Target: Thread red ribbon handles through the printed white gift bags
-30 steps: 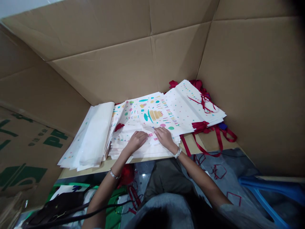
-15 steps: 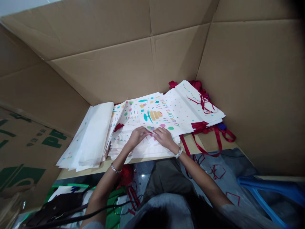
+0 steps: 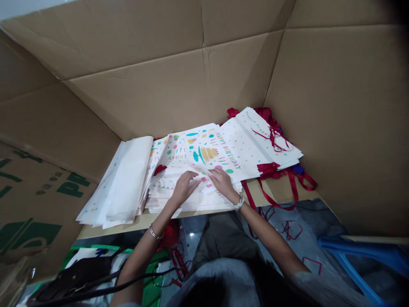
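The open left hand (image 3: 183, 188) rests on stacked birthday gift bags (image 3: 204, 149). The unclenched right hand (image 3: 222, 183) lies just beside it, red ribbon handles (image 3: 271, 169) to its right.

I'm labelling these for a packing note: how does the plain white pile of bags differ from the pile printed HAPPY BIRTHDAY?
The white bag pile shows mostly blank faces with few small marks; the birthday bag pile shows a large cake, confetti and colored lettering. The white bag pile lies left of the birthday bag pile. Red ribbon handles trail from the birthday bag pile, not across the white bag pile's face. Both are flat stacks of white bags on a tan board.
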Demonstrator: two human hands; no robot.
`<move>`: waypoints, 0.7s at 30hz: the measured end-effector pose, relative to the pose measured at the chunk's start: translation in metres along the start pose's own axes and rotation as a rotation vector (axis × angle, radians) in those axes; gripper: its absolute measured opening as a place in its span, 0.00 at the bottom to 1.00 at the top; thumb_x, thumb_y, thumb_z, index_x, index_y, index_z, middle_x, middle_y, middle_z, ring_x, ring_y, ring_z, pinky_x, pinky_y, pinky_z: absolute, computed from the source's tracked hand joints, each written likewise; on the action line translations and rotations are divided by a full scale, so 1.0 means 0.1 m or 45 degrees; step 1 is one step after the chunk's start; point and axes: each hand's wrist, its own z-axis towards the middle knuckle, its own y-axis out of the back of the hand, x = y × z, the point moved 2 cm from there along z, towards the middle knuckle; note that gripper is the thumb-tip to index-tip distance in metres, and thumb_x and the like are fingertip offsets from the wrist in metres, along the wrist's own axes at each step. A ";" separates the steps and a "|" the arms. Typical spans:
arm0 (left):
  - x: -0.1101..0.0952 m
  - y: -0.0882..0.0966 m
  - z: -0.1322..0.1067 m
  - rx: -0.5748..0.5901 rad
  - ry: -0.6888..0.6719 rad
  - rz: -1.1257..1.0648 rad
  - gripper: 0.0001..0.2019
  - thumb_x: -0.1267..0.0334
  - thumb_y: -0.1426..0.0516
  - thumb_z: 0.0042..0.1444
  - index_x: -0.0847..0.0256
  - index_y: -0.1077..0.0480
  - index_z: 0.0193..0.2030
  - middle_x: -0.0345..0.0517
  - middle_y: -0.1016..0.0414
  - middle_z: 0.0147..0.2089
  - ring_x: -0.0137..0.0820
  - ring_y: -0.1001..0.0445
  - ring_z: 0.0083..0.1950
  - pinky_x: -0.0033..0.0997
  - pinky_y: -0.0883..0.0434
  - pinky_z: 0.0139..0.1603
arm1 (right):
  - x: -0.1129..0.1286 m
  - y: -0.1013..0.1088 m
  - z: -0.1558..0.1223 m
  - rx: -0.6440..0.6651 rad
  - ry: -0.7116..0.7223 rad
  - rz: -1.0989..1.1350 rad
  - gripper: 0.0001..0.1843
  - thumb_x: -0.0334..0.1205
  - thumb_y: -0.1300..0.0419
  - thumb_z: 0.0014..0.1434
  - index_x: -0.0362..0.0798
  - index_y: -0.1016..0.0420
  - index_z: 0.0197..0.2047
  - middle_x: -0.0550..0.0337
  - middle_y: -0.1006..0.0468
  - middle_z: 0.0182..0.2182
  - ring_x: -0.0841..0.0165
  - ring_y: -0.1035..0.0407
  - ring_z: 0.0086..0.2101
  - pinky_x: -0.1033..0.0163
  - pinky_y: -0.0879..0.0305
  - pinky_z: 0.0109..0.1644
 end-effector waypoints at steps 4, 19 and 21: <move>0.04 -0.08 -0.05 0.308 -0.137 0.128 0.11 0.60 0.37 0.67 0.58 0.24 0.53 0.53 0.19 0.53 0.43 0.22 0.56 0.42 0.27 0.52 | -0.03 -0.03 0.01 -0.017 -0.058 0.026 0.17 0.40 0.47 0.76 0.49 0.18 0.54 0.50 0.17 0.46 0.58 0.26 0.47 0.57 0.31 0.51; 0.05 -0.10 0.09 0.373 0.194 -0.118 0.06 0.64 0.40 0.66 0.60 0.21 0.39 0.49 0.17 0.43 0.35 0.20 0.41 0.33 0.27 0.45 | -0.02 -0.03 -0.01 0.016 -0.039 0.081 0.15 0.40 0.44 0.74 0.51 0.17 0.56 0.53 0.16 0.47 0.60 0.26 0.46 0.58 0.32 0.52; 0.12 -0.14 0.12 0.308 0.369 -0.345 0.07 0.61 0.37 0.63 0.61 0.21 0.35 0.47 0.17 0.39 0.33 0.22 0.37 0.31 0.27 0.41 | -0.03 -0.03 -0.01 0.046 -0.028 0.083 0.15 0.40 0.43 0.74 0.51 0.17 0.56 0.54 0.16 0.47 0.60 0.26 0.46 0.58 0.32 0.52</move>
